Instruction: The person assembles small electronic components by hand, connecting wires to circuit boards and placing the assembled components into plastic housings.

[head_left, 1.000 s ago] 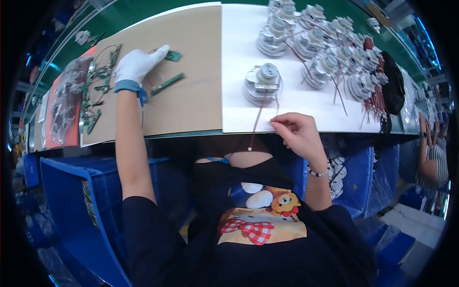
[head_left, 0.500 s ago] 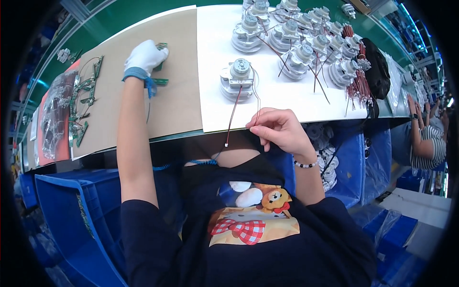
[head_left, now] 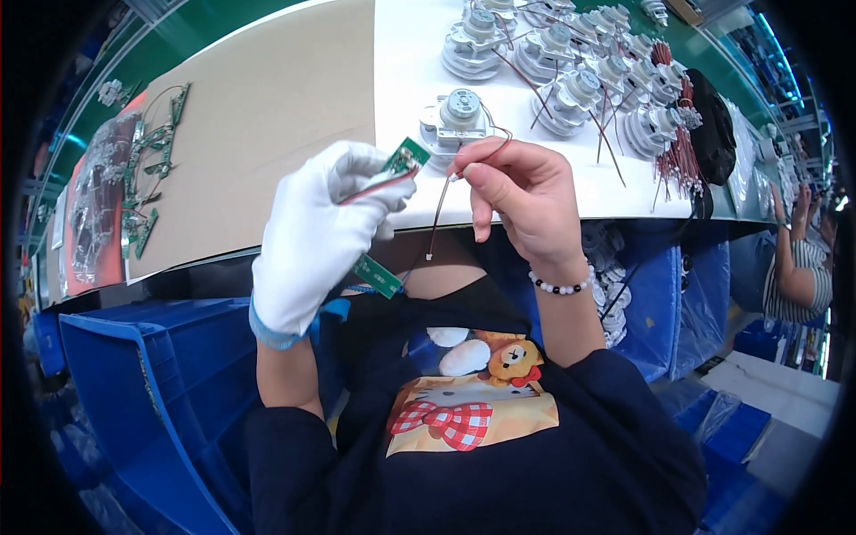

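Green bench [head_left: 267, 27] across the top, brown board [head_left: 267, 116] and white sheet [head_left: 410, 53] laid over it; blue bins [head_left: 152, 392] below. Round motors [head_left: 571, 62] crowd upper right. At centre, gloved left hand [head_left: 312, 241] closed around green circuit board [head_left: 392, 169]; right hand [head_left: 522, 192] pinching red wire [head_left: 441, 201]
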{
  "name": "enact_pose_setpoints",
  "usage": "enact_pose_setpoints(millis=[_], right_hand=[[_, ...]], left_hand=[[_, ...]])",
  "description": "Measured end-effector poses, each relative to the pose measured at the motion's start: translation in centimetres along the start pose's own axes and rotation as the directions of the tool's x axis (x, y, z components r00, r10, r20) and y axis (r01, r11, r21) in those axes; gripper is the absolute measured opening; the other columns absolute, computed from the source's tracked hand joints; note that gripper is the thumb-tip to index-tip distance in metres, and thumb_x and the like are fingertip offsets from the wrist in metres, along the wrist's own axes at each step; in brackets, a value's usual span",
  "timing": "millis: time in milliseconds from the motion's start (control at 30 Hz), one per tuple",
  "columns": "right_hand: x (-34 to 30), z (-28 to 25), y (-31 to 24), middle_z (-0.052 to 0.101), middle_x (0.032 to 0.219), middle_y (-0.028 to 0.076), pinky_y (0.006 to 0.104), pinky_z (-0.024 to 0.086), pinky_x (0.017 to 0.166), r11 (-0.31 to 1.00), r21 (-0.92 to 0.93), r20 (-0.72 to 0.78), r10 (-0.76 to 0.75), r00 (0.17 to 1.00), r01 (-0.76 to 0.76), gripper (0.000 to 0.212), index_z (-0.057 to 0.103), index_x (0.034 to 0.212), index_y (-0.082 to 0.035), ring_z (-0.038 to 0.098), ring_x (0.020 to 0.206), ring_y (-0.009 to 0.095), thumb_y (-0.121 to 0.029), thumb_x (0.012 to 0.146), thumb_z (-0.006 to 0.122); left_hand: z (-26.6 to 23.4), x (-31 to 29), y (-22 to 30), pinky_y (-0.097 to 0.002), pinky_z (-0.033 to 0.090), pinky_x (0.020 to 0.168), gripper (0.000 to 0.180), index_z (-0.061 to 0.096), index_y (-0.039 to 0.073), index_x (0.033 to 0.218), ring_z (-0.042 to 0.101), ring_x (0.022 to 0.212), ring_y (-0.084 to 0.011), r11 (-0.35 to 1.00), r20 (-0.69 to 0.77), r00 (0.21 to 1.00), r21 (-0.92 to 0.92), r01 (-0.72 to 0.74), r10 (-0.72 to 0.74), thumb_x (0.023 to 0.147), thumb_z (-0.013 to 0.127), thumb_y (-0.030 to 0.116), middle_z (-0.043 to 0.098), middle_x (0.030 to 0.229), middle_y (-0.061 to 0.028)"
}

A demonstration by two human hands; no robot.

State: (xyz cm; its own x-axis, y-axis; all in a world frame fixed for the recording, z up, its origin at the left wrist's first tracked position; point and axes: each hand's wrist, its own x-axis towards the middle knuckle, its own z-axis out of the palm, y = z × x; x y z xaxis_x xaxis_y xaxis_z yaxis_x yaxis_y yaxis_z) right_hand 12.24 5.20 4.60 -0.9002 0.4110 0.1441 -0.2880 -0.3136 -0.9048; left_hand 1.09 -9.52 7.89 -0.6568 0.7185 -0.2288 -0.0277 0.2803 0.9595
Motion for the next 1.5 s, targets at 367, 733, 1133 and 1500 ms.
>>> enact_pose_setpoints(millis=[367, 733, 1133, 1500], right_hand=[[-1.2, 0.2, -0.3, 0.063, 0.077, 0.009, 0.0174, 0.048, 0.043, 0.998, -0.064, -0.132, 0.011, 0.991, -0.02, 0.009, 0.061, 0.087, 0.005, 0.057, 0.052, 0.007, 0.002, 0.079, 0.061], [-5.5, -1.5, 0.9, 0.06, 0.072, 0.003, 0.0146, 0.04, 0.039, 0.966, -0.026, -0.277, 0.242, 0.93, -0.259, 0.014, 0.056, 0.088, 0.001, 0.054, 0.051, 0.004, -0.007, 0.08, 0.063], [-4.4, -2.3, 0.6, 0.061, 0.068, 0.009, 0.0265, 0.046, 0.051, 0.601, -0.798, -0.089, -0.048, 0.995, -0.042, 0.008, 0.062, 0.071, 0.002, 0.058, 0.056, 0.015, -0.006, 0.069, 0.063], [-3.6, -0.1, -0.6, 0.062, 0.064, 0.007, 0.0207, 0.045, 0.05, 0.712, -0.699, -0.094, 0.003, 0.996, -0.068, 0.006, 0.061, 0.072, 0.002, 0.058, 0.053, 0.01, -0.003, 0.07, 0.064]], left_hand=[[1.9, -0.9, -1.4, -0.0255, 0.049, 0.06, 0.02, 0.059, -0.001, 0.095, 0.064, 0.066, -0.0147, 0.955, -0.015, 0.964, 0.14, -0.26, 0.264, 0.076, 0.059, -0.001, 0.065, 0.076, -0.0126], [2.4, -3.0, -1.3, -0.0294, 0.048, 0.065, 0.034, 0.052, -0.003, 0.113, 0.058, 0.075, -0.0206, 0.968, 0.052, 0.985, 0.185, -0.17, 0.163, 0.08, 0.049, -0.006, 0.058, 0.102, -0.0163], [2.0, -0.7, -5.0, -0.0171, 0.041, 0.052, 0.017, 0.053, -0.003, 0.1, 0.05, 0.061, -0.0075, 0.981, 0.007, 0.981, 0.014, -0.192, 0.192, 0.084, 0.05, -0.003, 0.054, 0.077, -0.005], [1.8, -1.9, -5.8, -0.0172, 0.04, 0.05, 0.016, 0.054, -0.003, 0.099, 0.05, 0.06, -0.0062, 0.992, -0.029, 0.992, 0.034, -0.123, 0.124, 0.084, 0.054, 0.0, 0.056, 0.074, -0.0043]])
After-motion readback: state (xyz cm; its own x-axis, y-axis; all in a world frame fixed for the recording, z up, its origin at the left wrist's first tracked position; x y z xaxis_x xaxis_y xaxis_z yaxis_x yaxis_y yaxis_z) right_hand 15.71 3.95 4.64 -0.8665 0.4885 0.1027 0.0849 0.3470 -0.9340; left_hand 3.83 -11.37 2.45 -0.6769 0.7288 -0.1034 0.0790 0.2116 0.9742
